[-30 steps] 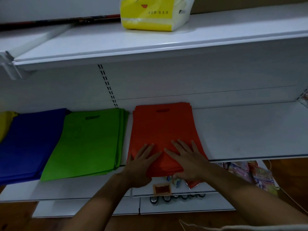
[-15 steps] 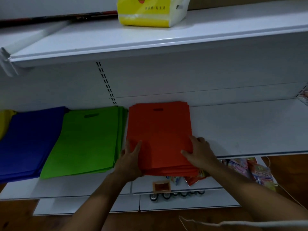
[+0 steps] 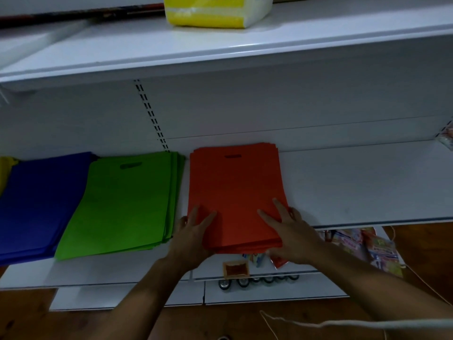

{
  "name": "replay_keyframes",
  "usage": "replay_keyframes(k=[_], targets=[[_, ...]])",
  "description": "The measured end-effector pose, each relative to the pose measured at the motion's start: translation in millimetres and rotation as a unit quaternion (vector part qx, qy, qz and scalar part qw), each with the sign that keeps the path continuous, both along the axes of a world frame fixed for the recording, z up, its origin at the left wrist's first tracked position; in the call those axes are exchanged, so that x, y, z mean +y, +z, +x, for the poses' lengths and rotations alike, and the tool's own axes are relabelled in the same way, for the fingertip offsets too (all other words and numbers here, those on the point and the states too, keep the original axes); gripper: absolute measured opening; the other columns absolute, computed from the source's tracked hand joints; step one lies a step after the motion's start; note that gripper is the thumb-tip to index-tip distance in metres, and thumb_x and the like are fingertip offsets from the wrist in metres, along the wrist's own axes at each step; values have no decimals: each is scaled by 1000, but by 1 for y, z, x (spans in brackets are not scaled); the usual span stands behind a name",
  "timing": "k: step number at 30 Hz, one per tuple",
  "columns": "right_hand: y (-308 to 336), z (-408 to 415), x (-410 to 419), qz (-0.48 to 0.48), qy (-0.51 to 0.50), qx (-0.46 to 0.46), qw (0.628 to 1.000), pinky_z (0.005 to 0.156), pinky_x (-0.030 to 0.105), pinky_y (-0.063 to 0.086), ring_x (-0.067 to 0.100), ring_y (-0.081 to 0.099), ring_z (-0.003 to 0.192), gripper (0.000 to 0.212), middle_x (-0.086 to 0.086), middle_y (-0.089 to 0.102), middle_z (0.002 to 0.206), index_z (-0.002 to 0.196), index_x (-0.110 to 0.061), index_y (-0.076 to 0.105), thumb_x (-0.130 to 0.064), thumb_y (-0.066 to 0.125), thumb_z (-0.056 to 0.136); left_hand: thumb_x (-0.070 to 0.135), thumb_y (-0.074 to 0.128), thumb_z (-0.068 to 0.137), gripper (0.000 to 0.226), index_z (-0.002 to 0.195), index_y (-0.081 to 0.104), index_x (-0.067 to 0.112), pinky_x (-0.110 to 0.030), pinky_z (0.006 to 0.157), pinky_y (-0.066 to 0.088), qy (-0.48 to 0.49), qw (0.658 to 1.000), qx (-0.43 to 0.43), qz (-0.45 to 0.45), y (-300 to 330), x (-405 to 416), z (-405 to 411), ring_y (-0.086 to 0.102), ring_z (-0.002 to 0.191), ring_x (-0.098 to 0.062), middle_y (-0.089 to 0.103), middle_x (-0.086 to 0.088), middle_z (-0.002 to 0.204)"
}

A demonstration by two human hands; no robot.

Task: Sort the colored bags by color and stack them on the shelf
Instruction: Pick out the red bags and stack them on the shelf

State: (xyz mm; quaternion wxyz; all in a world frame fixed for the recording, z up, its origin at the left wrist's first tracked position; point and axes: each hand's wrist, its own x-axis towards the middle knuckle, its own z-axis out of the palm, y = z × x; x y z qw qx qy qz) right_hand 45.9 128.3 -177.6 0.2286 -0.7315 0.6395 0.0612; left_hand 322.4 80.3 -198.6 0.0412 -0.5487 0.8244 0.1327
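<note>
— Head view: where is the stack of flat orange non-woven bags (image 3: 235,192)?

— On the white metal shelf (image 3: 355,182), just right of the flat green bag stack (image 3: 122,204), its near edge overhanging the shelf's front.

— And the hands?

— Left hand (image 3: 193,238) and right hand (image 3: 291,234) lie on the near corners, fingers straight and spread, pressing flat.

— Further left?

— A blue bag stack (image 3: 41,200), touching the green one.
</note>
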Motion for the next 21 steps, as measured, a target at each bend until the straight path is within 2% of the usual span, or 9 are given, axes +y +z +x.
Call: replay_keyframes(k=[3,5,7,10,13,17,21], targets=[[-3,-1,6,-26,-7,4,1000,116,54,25,40,6,144,91,3,-20,160,151,-43,-3,-56,59,87,49,73,75,100,150,7,41,-56,112,30,-11,1000,25,-8,-7,1,5,15,141,-44,-6,-5,159],[-4,-1,8,-39,-9,5,999,115,51,30,37,10,144,87,3,-19,160,152,-43,-1,-55,58,88,50,74,72,103,150,8,41,-55,111,33,1,999,51,-10,-7,-3,12,17,141,-43,-11,-4,158],[-4,3,8,-42,-24,2,999,114,52,31,37,9,144,93,3,-22,159,151,-44,-4,-60,60,85,57,75,69,111,151,1,40,-53,114,28,6,999,47,-2,-4,-4,12,13,143,-42,-18,-4,157],[-7,7,10,-30,-10,20,999,114,56,25,40,3,144,103,0,-26,158,150,-45,-9,-66,62,78,60,77,64,124,147,-12,45,-56,115,21,-16,1000,-18,16,3,2,2,2,142,-43,-25,-3,157],[-6,-1,8,-32,-32,0,999,115,53,28,35,5,145,110,1,-30,156,150,-43,-10,-64,68,75,55,79,65,125,147,-15,45,-57,114,25,4,999,-35,-6,2,1,2,8,142,-44,-23,-7,157],[-7,13,17,-15,16,20,1000,115,60,16,42,-6,144,114,-1,-34,155,148,-45,-17,-65,67,74,52,76,68,115,146,-9,46,-59,111,27,3,1000,-22,-17,-8,-1,2,12,139,-46,-15,-9,158],[-6,1,7,-43,-19,-10,999,115,53,28,38,9,142,98,3,-24,158,150,-46,-3,-48,68,83,54,75,65,94,139,19,41,-59,106,35,3,997,54,-49,-11,2,-2,28,135,-46,9,-11,157]])
